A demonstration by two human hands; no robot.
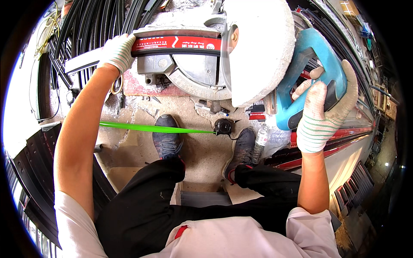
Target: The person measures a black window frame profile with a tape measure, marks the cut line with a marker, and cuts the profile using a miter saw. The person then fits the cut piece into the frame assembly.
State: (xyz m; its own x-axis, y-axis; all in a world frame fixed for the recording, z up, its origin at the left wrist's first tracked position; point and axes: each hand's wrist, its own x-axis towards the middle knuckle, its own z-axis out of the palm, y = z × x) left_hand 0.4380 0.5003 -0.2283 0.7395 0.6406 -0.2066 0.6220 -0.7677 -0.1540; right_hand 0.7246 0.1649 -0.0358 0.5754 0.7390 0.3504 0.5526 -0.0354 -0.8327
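Observation:
My gloved left hand is closed over a long profile bar with a red printed film, which lies across the bed of a miter saw. The bar's pale end sticks out to the left of the hand, and its right part runs behind the saw's white blade guard. At the right, my gloved right hand is wrapped round the saw's blue loop handle, with fingertips showing through the loop. The guard hides the blade.
A tape measure lies on the floor between my shoes, its green blade pulled out leftward. A clear plastic bottle stands by my right shoe. Dark profiles are stacked behind the saw, and more lie at the left.

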